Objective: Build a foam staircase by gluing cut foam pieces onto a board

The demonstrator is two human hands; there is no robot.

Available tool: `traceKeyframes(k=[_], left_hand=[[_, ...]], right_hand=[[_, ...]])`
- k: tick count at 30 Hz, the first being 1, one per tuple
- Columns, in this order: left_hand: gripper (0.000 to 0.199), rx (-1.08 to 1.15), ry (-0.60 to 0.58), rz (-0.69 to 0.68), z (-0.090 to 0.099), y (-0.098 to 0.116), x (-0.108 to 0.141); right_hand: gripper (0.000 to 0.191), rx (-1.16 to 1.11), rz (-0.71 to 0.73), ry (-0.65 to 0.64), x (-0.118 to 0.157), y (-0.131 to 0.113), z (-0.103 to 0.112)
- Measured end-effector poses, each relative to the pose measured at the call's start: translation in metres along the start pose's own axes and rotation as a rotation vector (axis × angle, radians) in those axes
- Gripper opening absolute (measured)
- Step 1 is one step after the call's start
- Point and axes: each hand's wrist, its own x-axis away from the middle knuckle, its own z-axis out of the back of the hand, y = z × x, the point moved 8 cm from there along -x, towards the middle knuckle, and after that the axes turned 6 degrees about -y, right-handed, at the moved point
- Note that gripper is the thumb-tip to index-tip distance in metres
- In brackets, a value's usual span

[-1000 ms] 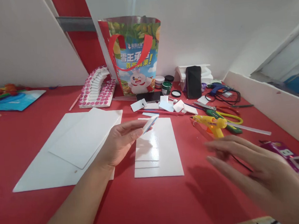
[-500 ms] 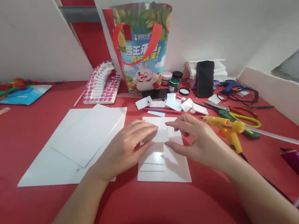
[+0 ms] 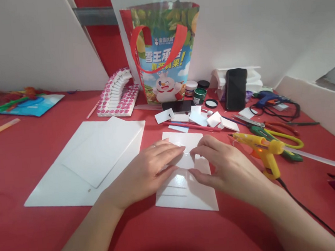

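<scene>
A white foam board [image 3: 203, 194] lies on the red table in front of me, with a small white glossy card [image 3: 187, 160] and several layered strips on it. My left hand [image 3: 150, 167] lies over the card's left side, fingers stretched out and thumb apart, hiding part of it. At the card's right edge, my right hand [image 3: 218, 160] touches with curved fingertips, its thumb lower down and apart. Neither hand is closed round anything. Close to my right hand rests a yellow glue gun [image 3: 259, 147] with a clear glue stick in it and an orange light showing.
Large white sheets [image 3: 53, 184] lie at left. Behind the board are loose white pieces [image 3: 198, 118], paint jars [image 3: 200, 95], a phone [image 3: 236, 89] and a printed bag [image 3: 164, 56]. Scissors [image 3: 252, 122] lie by the glue gun; its cable [image 3: 307, 209] runs along the right.
The view has shifted slightly, so things appear a little further right. My left fingertips have come closer to my right fingertips over the card.
</scene>
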Motion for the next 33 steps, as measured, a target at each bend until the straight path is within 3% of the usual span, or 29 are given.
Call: traceKeyframes(k=[2, 5, 7, 10, 14, 20, 28, 33], left_hand=[[0.044, -0.001, 0.035, 0.064, 0.011, 0.0, 0.001], [0.032, -0.071, 0.198, 0.256, 0.041, -0.005, 0.005], [0.024, -0.096, 0.178, 0.448, 0.046, -0.016, 0.009], [0.031, -0.05, 0.048, 0.686, 0.031, -0.037, 0.019], [0.039, 0.135, -0.012, 0.863, 0.003, -0.062, 0.038], [0.046, 0.309, -0.088, 0.874, -0.013, -0.075, 0.051], [0.049, 0.195, -0.137, 0.807, -0.014, -0.068, 0.043], [0.047, 0.258, -0.152, 0.827, -0.015, -0.066, 0.045]], right_hand=[[0.019, -0.003, -0.017, 0.003, 0.001, 0.002, 0.002], [0.02, -0.04, -0.048, -0.01, 0.002, 0.006, 0.003], [0.02, -0.065, -0.046, -0.029, 0.002, 0.004, 0.001], [0.019, -0.103, -0.002, -0.053, 0.001, -0.001, -0.007], [0.02, -0.139, 0.033, -0.083, 0.0, -0.003, -0.019], [0.022, -0.15, -0.005, -0.109, -0.003, 0.001, -0.025], [0.023, -0.144, -0.025, -0.141, -0.005, 0.001, -0.029], [0.022, -0.138, -0.02, -0.149, -0.006, -0.001, -0.03]])
